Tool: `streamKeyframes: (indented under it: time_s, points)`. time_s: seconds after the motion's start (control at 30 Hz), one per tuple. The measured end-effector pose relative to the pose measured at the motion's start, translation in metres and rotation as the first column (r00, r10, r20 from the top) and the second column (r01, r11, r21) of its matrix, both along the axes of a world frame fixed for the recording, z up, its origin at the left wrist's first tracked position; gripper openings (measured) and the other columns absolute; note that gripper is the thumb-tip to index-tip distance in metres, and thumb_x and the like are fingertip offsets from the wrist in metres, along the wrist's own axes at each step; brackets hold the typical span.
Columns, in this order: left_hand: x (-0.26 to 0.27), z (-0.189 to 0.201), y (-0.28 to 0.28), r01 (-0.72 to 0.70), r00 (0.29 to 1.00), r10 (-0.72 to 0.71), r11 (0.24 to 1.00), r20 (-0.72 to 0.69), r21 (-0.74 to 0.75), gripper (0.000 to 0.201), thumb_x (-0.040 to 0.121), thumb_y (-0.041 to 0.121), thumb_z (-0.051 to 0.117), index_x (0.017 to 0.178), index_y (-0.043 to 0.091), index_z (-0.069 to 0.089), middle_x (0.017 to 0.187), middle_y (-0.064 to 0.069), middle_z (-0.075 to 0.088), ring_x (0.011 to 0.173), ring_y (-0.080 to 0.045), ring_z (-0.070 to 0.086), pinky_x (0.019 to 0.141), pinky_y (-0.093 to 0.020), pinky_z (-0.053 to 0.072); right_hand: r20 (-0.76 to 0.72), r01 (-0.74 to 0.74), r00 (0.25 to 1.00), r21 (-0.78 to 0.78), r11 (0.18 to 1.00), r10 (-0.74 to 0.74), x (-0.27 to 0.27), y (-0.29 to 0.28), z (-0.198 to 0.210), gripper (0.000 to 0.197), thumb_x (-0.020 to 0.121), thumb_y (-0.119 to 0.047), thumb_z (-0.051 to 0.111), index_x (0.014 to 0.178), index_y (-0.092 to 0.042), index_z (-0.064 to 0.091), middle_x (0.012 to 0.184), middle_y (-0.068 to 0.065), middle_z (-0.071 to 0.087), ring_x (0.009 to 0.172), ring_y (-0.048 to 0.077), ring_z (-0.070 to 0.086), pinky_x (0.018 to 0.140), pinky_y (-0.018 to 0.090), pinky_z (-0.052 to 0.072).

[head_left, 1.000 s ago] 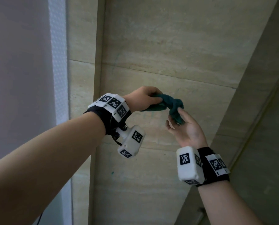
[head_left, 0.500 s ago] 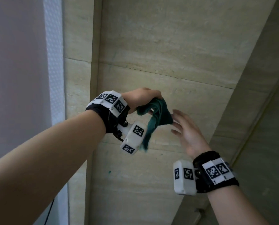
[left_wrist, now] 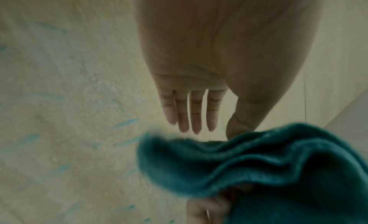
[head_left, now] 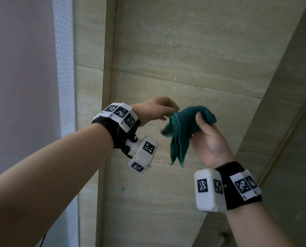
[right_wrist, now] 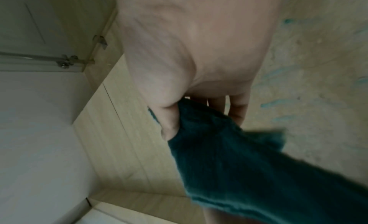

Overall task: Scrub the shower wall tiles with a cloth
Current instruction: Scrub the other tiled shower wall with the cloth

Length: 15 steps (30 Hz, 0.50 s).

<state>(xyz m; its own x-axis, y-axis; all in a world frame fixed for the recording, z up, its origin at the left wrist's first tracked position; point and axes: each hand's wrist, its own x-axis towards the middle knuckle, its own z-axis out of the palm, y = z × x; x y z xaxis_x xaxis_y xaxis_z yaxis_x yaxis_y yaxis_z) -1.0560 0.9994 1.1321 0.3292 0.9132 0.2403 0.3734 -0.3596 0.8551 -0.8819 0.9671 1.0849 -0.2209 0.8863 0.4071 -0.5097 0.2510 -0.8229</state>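
The shower wall tiles (head_left: 193, 56) fill the background, beige stone with grout lines and faint teal streaks (left_wrist: 123, 124). In front of the wall, the right hand (head_left: 208, 139) is raised palm toward the camera, thumb pinching the folded teal cloth (head_left: 183, 129) against the fingers; the folds hang down beside the palm, clear of the wall. Just left of the cloth, the left hand (head_left: 156, 110) holds nothing, fingers (left_wrist: 194, 114) straight and slightly spread, thumb tip close by the cloth's edge.
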Motion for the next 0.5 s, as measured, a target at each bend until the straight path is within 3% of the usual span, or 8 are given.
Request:
streamKeyframes:
  time_s: [0.07,0.13,0.2,0.27,0.37,0.5]
  points:
    - [0.002,0.002,-0.002,-0.010,0.999,0.009,0.999,0.035,0.048,0.022,0.097,0.028,0.054,0.111,0.013,0.060,0.114,-0.006,0.063,0.106,-0.019,0.059,0.098,-0.032,0.047,0.030,0.097,0.995,0.034,0.995,-0.098,-0.003,-0.001,0.003,0.032,0.090,-0.024,0.050,0.115,-0.007,0.059,0.116,0.011,0.066,0.112,0.023,0.061,0.089,0.032,0.049]
    - [0.002,0.006,-0.009,0.087,0.990,-0.087,0.996,0.112,0.000,0.039,0.096,0.043,0.049,0.116,0.011,0.060,0.118,-0.006,0.064,0.111,-0.019,0.060,0.100,-0.030,0.046,0.076,0.195,0.977,0.069,0.978,-0.201,-0.005,0.000,0.003,0.031,0.087,-0.028,0.053,0.113,-0.013,0.062,0.118,0.007,0.066,0.115,0.022,0.058,0.094,0.037,0.042]
    - [0.000,0.008,-0.014,0.195,0.978,-0.189,0.979,0.086,-0.064,0.052,0.089,0.051,0.049,0.122,0.012,0.057,0.119,-0.004,0.064,0.112,-0.015,0.060,0.100,-0.027,0.046,0.106,0.247,0.961,0.088,0.965,-0.256,-0.007,0.000,0.003,0.030,0.083,-0.033,0.057,0.109,-0.020,0.064,0.114,-0.001,0.067,0.113,0.018,0.056,0.095,0.037,0.037]
    - [-0.001,0.007,-0.016,0.219,0.975,-0.221,0.972,-0.005,-0.083,0.044,0.088,0.042,0.059,0.123,0.015,0.054,0.119,-0.002,0.064,0.111,-0.012,0.061,0.096,-0.023,0.048,0.102,0.276,0.953,0.097,0.956,-0.285,-0.008,0.000,0.003,0.025,0.083,-0.032,0.058,0.105,-0.022,0.064,0.106,-0.006,0.068,0.104,0.009,0.059,0.088,0.026,0.040]
    - [0.001,0.007,-0.015,0.200,0.978,-0.204,0.976,-0.033,-0.085,0.032,0.089,0.012,0.065,0.120,0.010,0.056,0.114,-0.003,0.066,0.104,-0.014,0.064,0.089,-0.021,0.052,0.061,0.291,0.952,0.103,0.951,-0.299,-0.007,0.002,0.002,0.015,0.095,-0.020,0.051,0.102,-0.018,0.063,0.098,-0.005,0.069,0.089,0.001,0.065,0.069,0.014,0.048]
    - [0.001,0.007,-0.014,0.189,0.982,-0.187,0.974,0.025,-0.124,0.027,0.092,0.007,0.059,0.119,0.004,0.060,0.113,-0.010,0.068,0.104,-0.021,0.065,0.091,-0.031,0.054,0.073,0.310,0.945,0.110,0.944,-0.318,-0.004,0.004,0.001,0.029,0.084,-0.028,0.060,0.108,-0.010,0.062,0.103,0.003,0.067,0.098,0.014,0.063,0.080,0.026,0.047]
